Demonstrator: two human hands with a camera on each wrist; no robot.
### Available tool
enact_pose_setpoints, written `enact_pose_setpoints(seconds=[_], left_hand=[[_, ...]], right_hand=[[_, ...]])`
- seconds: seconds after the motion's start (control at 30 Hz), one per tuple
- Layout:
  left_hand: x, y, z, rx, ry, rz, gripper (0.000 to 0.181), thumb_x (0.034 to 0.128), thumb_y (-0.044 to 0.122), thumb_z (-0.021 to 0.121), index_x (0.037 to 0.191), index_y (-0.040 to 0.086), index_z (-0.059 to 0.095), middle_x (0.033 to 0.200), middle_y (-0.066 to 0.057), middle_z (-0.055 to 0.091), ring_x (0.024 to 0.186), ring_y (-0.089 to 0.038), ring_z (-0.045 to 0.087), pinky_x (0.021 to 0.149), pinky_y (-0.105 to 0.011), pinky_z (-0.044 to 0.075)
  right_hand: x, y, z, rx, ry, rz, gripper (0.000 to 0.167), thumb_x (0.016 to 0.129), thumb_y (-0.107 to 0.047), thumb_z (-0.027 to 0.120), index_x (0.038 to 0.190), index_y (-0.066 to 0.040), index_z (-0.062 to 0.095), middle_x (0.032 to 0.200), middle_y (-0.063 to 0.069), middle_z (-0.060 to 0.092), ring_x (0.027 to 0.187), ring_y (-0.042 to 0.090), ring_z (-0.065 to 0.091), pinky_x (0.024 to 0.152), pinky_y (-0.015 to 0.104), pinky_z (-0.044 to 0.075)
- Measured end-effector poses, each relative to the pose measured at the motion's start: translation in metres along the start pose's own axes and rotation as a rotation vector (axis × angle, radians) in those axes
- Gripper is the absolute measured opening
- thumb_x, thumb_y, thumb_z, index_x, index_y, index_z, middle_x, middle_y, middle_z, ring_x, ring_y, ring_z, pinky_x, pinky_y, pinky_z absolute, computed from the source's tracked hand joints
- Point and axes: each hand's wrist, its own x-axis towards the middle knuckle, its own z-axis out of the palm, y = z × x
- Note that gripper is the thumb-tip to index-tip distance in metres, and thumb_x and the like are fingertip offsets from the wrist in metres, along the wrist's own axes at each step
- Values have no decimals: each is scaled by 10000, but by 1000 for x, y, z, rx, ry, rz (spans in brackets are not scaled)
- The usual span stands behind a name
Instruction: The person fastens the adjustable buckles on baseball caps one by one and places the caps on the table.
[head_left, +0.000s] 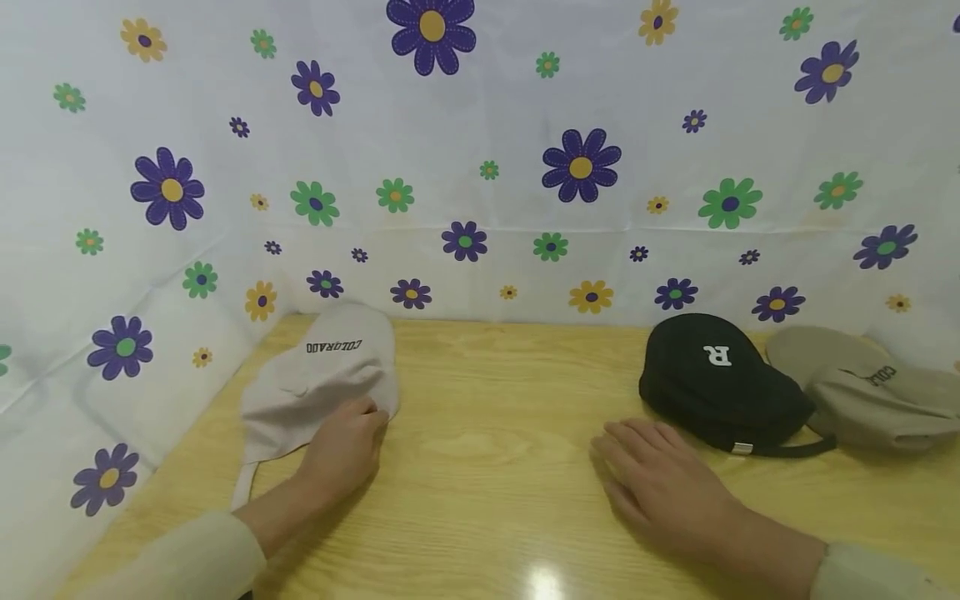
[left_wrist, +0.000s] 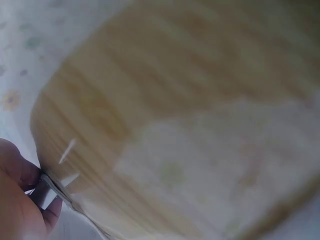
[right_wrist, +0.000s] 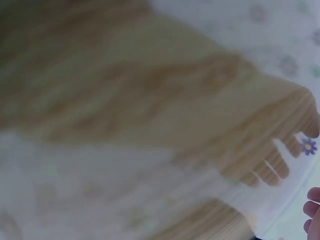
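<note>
A pale grey cap (head_left: 330, 379) with dark "COLORADO" lettering lies at the left of the table, its strap end hanging toward the near side. My left hand (head_left: 341, 454) pinches the cap's near right edge between thumb and fingers. The left wrist view shows that hand (left_wrist: 17, 195) at the lower left, with a thin edge between its fingertips. Over the table, just left of a black cap (head_left: 712, 383) with a white "R", my right hand (head_left: 667, 492) has its fingers extended and holds nothing. Its fingertips (right_wrist: 314, 209) show at the right edge of the right wrist view.
An olive-beige cap (head_left: 877, 392) sits at the right, partly behind the black one. Its lettering is partly hidden by folds. The yellow wood-grain table (head_left: 487, 467) meets a white cloth (head_left: 480, 108) printed with flowers at the back and left.
</note>
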Motion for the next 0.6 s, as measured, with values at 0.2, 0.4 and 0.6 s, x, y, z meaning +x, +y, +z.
enact_pose_setpoints(seconds=[0.2,0.4,0.6], left_hand=[[6,5,4,11,9,29,184,806,-44,657,689,80,585,701,-27,472,630,-211,459,596,-360,446],[8,12,5,1,-13,30,150,803,-53,654,728,75,634,727,-36,496,655,-211,491,631,-366,469],[8,16,7,1,-31,30,143,807,-58,621,730,63,627,735,-41,495,654,-227,491,631,-366,474]], right_hand=[[6,-2,2,-26,6,-23,412,947,-318,622,1311,-124,606,1349,92,589,1244,271,526,1042,478,423],[8,-4,4,-40,29,-38,395,942,-318,628,1292,-135,610,1324,83,600,1218,257,538,1022,461,437],[10,-6,4,-45,60,-62,403,928,-306,634,1287,-124,609,1317,93,609,1217,267,543,1021,465,426]])
